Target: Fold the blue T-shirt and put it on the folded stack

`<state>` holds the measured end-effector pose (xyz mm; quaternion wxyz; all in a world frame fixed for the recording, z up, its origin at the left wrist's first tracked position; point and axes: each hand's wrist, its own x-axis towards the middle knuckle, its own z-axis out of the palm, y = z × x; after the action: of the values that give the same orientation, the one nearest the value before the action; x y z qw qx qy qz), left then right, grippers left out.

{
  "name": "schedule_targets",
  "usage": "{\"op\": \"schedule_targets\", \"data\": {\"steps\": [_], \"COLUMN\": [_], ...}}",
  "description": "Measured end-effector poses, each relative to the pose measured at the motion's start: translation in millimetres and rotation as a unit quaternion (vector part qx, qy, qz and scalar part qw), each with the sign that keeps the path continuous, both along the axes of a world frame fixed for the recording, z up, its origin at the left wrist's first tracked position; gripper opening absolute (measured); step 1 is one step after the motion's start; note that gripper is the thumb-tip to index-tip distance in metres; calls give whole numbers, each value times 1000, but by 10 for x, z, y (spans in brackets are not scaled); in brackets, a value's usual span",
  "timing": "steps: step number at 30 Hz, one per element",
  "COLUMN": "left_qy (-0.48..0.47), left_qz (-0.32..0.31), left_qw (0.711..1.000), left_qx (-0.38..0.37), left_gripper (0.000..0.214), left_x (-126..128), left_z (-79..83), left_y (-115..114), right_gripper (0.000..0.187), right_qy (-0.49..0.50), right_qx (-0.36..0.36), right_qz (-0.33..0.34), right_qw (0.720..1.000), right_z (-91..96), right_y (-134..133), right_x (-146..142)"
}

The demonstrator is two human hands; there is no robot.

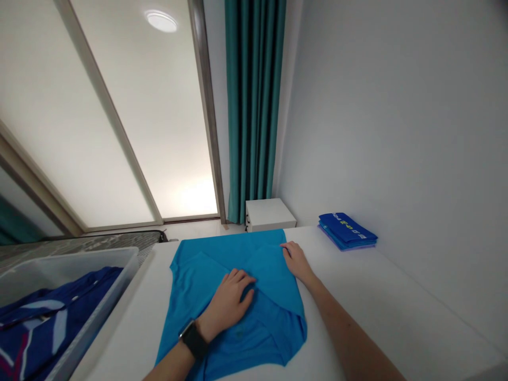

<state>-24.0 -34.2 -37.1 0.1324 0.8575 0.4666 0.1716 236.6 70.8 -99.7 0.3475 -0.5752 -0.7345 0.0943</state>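
A bright blue shirt (pixel 234 254) lies spread on the white table, its right side folded inward over a rumpled lower part. Flat on the middle of the cloth rests my left hand (pixel 232 299), fingers stretched out and thumb apart, with a dark watch (pixel 193 338) on the wrist. At the shirt's upper right edge, my right hand (pixel 296 260) has its thumb and index finger closed on the fabric. The rest of its fingers are partly curled and hard to see.
A stack of folded blue clothes (pixel 347 232) sits on the table (pixel 357 296) at the right, near the wall. Left of the table, a translucent plastic bin (pixel 130 264) holds dark blue garments (pixel 67 307). Beyond stand a small white cabinet (pixel 270 212) and a green curtain (pixel 254 106).
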Motion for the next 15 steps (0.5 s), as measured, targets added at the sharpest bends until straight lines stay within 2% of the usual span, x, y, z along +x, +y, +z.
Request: {"op": "schedule_targets", "data": {"steps": [4, 9, 12, 15], "left_qy": [13, 22, 20, 16], "left_qz": [27, 74, 88, 102], "left_qw": [999, 997, 996, 994], "left_qx": [28, 23, 22, 19], "left_gripper": [29, 32, 31, 28], "left_x": [181, 508, 658, 730], "left_z": [81, 15, -80, -172], "left_y": [507, 1117, 1295, 1359], "right_gripper": [19, 15, 15, 16], "right_qy": [-3, -13, -19, -18], "right_qx": [1, 0, -4, -8], "right_qz": [-7, -9, -16, -22], "right_qw": [1000, 1000, 1000, 1000], "right_z": [-24, -4, 21, 43], "right_y": [12, 0, -18, -38], "right_x": [-14, -31, -45, -62]}}
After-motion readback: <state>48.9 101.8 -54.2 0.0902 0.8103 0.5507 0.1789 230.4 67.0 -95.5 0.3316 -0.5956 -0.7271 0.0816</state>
